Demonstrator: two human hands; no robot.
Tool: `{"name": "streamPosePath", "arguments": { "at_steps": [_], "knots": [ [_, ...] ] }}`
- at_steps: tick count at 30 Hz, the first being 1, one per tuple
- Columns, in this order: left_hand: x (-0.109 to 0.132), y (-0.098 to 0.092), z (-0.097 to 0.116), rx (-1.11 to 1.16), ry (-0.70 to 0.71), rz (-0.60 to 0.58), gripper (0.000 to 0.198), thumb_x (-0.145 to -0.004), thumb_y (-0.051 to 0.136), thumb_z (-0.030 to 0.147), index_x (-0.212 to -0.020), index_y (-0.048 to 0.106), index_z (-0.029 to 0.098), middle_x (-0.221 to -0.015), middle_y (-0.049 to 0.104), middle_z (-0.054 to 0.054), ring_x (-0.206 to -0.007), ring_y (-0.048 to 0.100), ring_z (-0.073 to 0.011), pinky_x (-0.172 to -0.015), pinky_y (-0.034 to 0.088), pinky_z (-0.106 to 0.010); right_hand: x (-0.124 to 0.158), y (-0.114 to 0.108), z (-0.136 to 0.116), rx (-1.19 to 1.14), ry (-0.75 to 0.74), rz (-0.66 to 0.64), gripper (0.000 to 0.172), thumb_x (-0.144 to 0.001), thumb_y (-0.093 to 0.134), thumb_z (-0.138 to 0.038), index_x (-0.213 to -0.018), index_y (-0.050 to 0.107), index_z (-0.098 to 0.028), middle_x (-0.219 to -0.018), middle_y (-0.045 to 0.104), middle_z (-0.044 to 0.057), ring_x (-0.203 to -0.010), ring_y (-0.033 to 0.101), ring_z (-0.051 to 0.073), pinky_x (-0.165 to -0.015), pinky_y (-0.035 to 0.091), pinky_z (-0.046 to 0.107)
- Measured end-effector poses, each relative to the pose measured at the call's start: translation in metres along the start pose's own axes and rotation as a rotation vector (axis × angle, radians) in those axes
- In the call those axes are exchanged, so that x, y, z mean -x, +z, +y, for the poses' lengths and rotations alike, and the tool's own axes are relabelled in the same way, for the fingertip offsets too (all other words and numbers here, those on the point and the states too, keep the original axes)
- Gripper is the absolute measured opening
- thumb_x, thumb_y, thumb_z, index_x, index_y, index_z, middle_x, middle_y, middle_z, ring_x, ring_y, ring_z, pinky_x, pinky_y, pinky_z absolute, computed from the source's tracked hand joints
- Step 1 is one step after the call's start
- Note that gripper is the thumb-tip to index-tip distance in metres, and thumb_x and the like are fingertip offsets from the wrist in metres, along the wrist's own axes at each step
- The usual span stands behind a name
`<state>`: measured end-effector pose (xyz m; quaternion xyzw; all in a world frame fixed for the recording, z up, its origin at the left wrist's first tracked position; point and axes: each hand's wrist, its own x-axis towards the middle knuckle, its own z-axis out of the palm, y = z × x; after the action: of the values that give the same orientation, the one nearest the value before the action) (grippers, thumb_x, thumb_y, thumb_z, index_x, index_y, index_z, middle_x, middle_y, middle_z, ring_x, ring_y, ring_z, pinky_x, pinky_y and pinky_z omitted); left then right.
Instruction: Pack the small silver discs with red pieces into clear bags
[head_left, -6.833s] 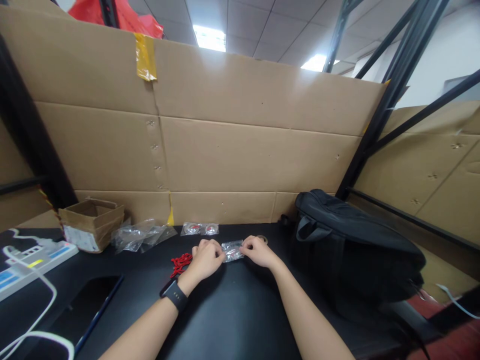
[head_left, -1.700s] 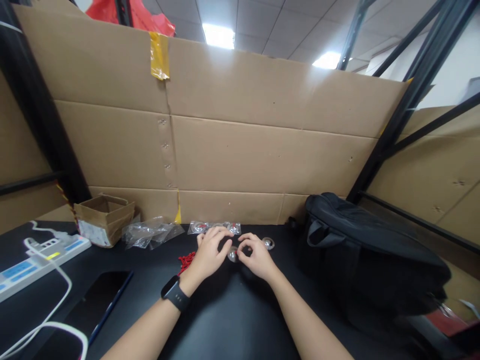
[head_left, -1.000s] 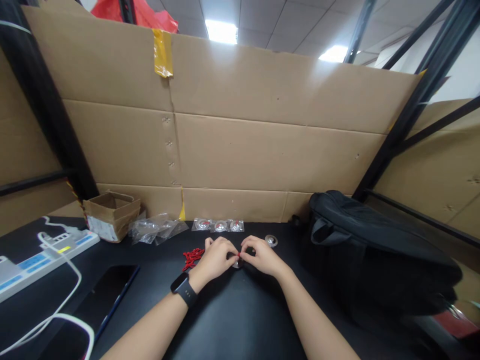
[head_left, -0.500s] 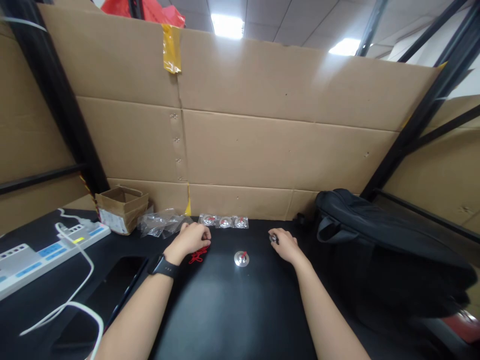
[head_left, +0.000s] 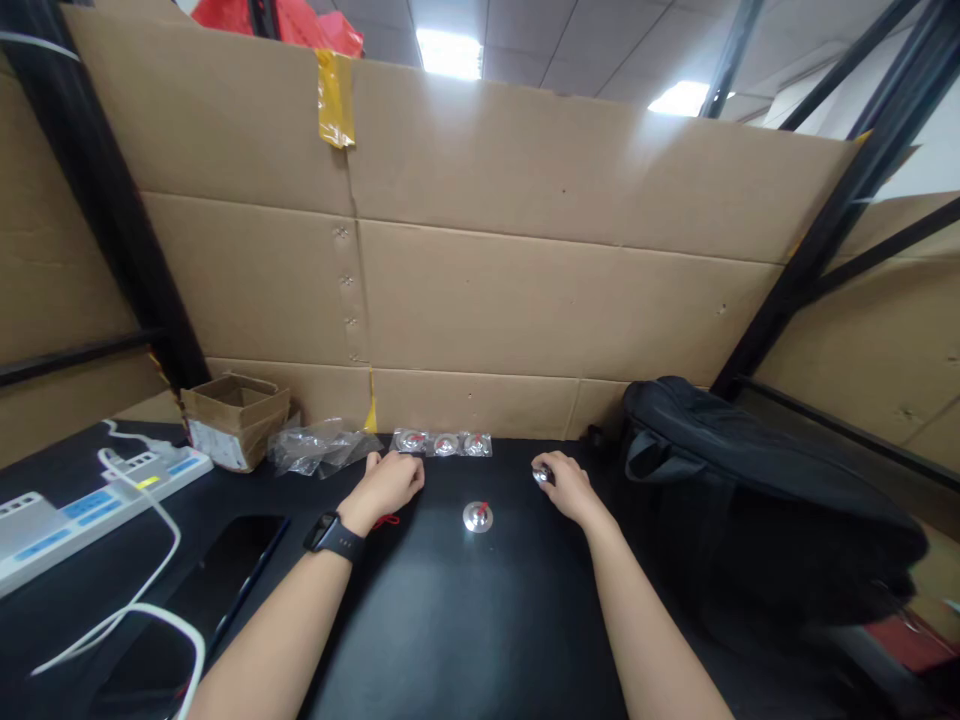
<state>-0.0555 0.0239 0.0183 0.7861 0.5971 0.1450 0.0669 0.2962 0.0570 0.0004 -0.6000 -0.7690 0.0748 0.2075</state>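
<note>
A small silver disc with a red piece on it [head_left: 478, 516] lies alone on the black table [head_left: 465, 620] between my hands. My left hand [head_left: 390, 483], a black watch on its wrist, rests curled over a heap of small red pieces [head_left: 386, 521]; what its fingers hold is hidden. My right hand [head_left: 564, 486] is closed on another small silver disc [head_left: 540, 473] at the right. Three bagged discs [head_left: 442, 443] lie in a row at the foot of the cardboard wall.
A black bag [head_left: 750, 490] fills the right side. Empty clear bags [head_left: 315, 448] and a small open cardboard box [head_left: 236, 418] sit at the back left. A white power strip [head_left: 82, 500] with cable and a dark tablet [head_left: 202, 580] lie on the left. Cardboard walls surround the table.
My hands have parted from the middle, leaving the disc with the red piece on the table. The left went to the red heap, the right to the second disc. A third bagged disc joined the row.
</note>
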Motion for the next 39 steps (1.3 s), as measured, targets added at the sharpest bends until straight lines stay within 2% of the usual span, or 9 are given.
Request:
{"name": "streamPosePath", "arguments": {
  "at_steps": [4, 7, 12, 15, 19, 22, 26, 30, 39],
  "knots": [
    [-0.001, -0.003, 0.015, 0.118, 0.039, 0.071, 0.016, -0.092, 0.048, 0.026, -0.087, 0.063, 0.024, -0.087, 0.073, -0.002, -0.091, 0.064, -0.0214, -0.087, 0.033, -0.035, -0.001, -0.002, -0.008, -0.198, -0.139, 0.066, 0.037, -0.074, 0.064, -0.008, -0.106, 0.067, -0.026, -0.112, 0.065, 0.003, -0.1, 0.059, 0.022, -0.09, 0.041, 0.036],
    [-0.001, -0.006, 0.029, 0.264, 0.088, 0.106, 0.014, -0.094, 0.05, 0.029, -0.09, 0.063, 0.025, -0.083, 0.073, 0.002, -0.087, 0.065, -0.0182, -0.088, 0.035, -0.032, -0.001, -0.001, -0.023, -0.397, -0.242, 0.075, 0.034, -0.075, 0.066, -0.013, -0.108, 0.066, -0.024, -0.109, 0.067, 0.003, -0.097, 0.062, 0.02, -0.088, 0.045, 0.034],
    [-0.002, 0.001, 0.043, 0.506, 0.174, 0.139, 0.014, -0.088, 0.06, 0.034, -0.088, 0.069, 0.024, -0.089, 0.074, 0.001, -0.086, 0.067, -0.018, -0.084, 0.044, -0.028, 0.005, 0.006, -0.056, -0.631, -0.222, 0.067, 0.04, -0.074, 0.072, -0.019, -0.113, 0.064, -0.026, -0.113, 0.068, 0.005, -0.098, 0.065, 0.021, -0.077, 0.049, 0.031],
    [-0.007, 0.011, 0.046, 0.695, 0.204, 0.157, 0.014, -0.086, 0.065, 0.034, -0.091, 0.072, 0.023, -0.095, 0.075, -0.002, -0.09, 0.068, -0.0193, -0.088, 0.047, -0.03, 0.009, 0.009, -0.071, -0.83, -0.23, 0.023, 0.043, -0.075, 0.075, -0.021, -0.115, 0.062, -0.025, -0.116, 0.067, 0.006, -0.103, 0.065, 0.022, -0.08, 0.052, 0.033],
    [-0.01, 0.021, 0.052, 0.853, 0.154, 0.217, 0.02, -0.084, 0.07, 0.036, -0.097, 0.074, 0.021, -0.099, 0.076, -0.005, -0.094, 0.07, -0.0214, -0.089, 0.051, -0.032, 0.013, 0.011, -0.083, -1.111, -0.246, -0.062, 0.044, -0.075, 0.078, -0.022, -0.115, 0.06, -0.025, -0.122, 0.064, 0.008, -0.111, 0.064, 0.024, -0.085, 0.053, 0.035],
    [-0.009, 0.022, 0.058, 0.844, 0.159, 0.239, 0.018, -0.086, 0.068, 0.036, -0.093, 0.075, 0.022, -0.097, 0.076, -0.004, -0.092, 0.07, -0.0213, -0.088, 0.051, -0.033, 0.015, 0.011, -0.088, -1.254, -0.26, -0.095, 0.047, -0.074, 0.081, -0.021, -0.116, 0.06, -0.026, -0.127, 0.061, 0.008, -0.113, 0.063, 0.024, -0.09, 0.052, 0.036],
    [-0.006, 0.022, 0.066, 0.783, 0.182, 0.345, 0.017, -0.091, 0.062, 0.035, -0.094, 0.074, 0.024, -0.1, 0.075, -0.002, -0.099, 0.067, -0.0206, -0.095, 0.048, -0.034, 0.018, 0.011, -0.093, -1.35, -0.249, -0.118, 0.051, -0.071, 0.084, -0.02, -0.115, 0.059, -0.027, -0.127, 0.061, 0.007, -0.107, 0.065, 0.022, -0.092, 0.053, 0.036],
    [-0.005, 0.021, 0.068, 0.733, 0.214, 0.364, 0.018, -0.093, 0.059, 0.036, -0.092, 0.074, 0.025, -0.098, 0.075, -0.002, -0.103, 0.064, -0.0207, -0.099, 0.045, -0.036, 0.019, 0.012, -0.097, -1.401, -0.225, -0.118, 0.053, -0.069, 0.086, -0.019, -0.114, 0.059, -0.027, -0.126, 0.062, 0.006, -0.103, 0.067, 0.02, -0.094, 0.053, 0.038],
    [0.002, 0.014, 0.077, 0.493, 0.152, 0.458, 0.014, -0.092, 0.062, 0.038, -0.091, 0.074, 0.029, -0.105, 0.067, -0.003, -0.117, 0.052, -0.026, -0.105, 0.036, -0.048, 0.019, 0.014, -0.099, -1.445, -0.206, -0.105, 0.055, -0.066, 0.088, -0.018, -0.113, 0.059, -0.026, -0.124, 0.062, 0.007, -0.102, 0.067, 0.021, -0.094, 0.054, 0.039]
  ]
}}
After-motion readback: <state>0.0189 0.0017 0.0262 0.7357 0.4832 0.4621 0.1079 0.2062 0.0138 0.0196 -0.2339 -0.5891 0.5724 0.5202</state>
